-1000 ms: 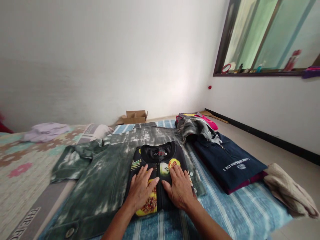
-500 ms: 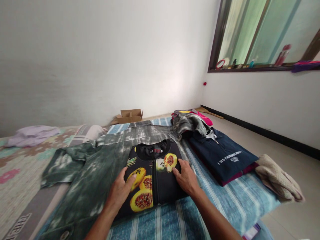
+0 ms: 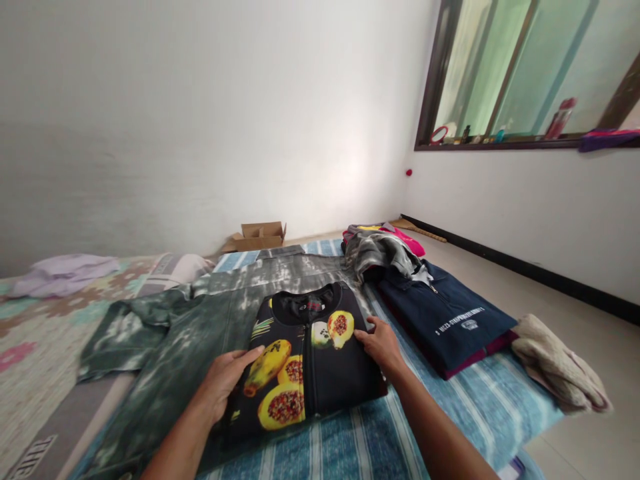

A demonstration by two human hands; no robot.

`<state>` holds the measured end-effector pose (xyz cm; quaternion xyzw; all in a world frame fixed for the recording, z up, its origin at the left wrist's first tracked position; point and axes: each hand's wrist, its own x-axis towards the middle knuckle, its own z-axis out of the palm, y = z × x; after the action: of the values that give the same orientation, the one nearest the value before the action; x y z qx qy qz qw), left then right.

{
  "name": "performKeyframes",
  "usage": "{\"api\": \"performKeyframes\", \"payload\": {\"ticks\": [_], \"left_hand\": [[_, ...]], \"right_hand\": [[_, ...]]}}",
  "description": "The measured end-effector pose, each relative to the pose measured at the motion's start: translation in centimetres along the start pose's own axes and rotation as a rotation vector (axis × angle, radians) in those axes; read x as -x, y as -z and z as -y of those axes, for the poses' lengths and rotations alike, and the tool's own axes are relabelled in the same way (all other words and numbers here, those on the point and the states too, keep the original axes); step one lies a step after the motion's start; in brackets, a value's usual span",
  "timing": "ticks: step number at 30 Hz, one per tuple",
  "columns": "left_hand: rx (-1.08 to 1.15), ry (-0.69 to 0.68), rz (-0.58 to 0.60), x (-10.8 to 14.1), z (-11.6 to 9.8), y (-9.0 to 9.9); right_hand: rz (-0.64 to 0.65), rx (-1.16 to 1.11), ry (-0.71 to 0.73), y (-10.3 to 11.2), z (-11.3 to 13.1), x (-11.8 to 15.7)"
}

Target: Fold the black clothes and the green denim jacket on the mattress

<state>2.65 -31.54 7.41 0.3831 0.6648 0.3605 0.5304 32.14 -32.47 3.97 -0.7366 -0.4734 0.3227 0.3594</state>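
Note:
A folded black zip jacket (image 3: 330,373) with papaya prints lies on top of a spread grey-green tie-dye jacket (image 3: 195,333). My left hand (image 3: 223,380) grips its left edge, thumb laid on the front and the other fingers hidden at the side or underneath. At the opposite edge is my right hand (image 3: 381,343), its thumb on the black cloth near the papaya print and its fingers bent round the side. The jacket's round collar faces away from me, and its zip runs down the middle.
Right of the jackets, a folded navy zip top (image 3: 450,313) rests on maroon cloth. Beyond it is a heap of clothes (image 3: 380,253). A beige knitted item (image 3: 555,363) hangs at the edge of the blue striped bedding (image 3: 345,447). A cardboard box (image 3: 263,233) stands by the wall.
My hands have moved from the front of the black jacket outward to its side edges. The left hand has slid left and down, and the right hand slightly right.

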Motion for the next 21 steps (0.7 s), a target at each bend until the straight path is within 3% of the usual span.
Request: {"api": "performKeyframes", "payload": {"ticks": [5,12,21], "left_hand": [[0.112,0.119,0.180,-0.7,-0.5,0.1],[0.128,0.113,0.174,-1.2,-0.5,0.1],[0.209,0.196,0.214,-2.0,-0.6,0.1]], "right_hand": [[0.055,-0.111,-0.078,0.1,-0.2,-1.1],[0.262,-0.231,-0.203,0.8,0.2,-2.4],[0.341,-0.314,-0.287,1.0,1.2,-3.3]]}}
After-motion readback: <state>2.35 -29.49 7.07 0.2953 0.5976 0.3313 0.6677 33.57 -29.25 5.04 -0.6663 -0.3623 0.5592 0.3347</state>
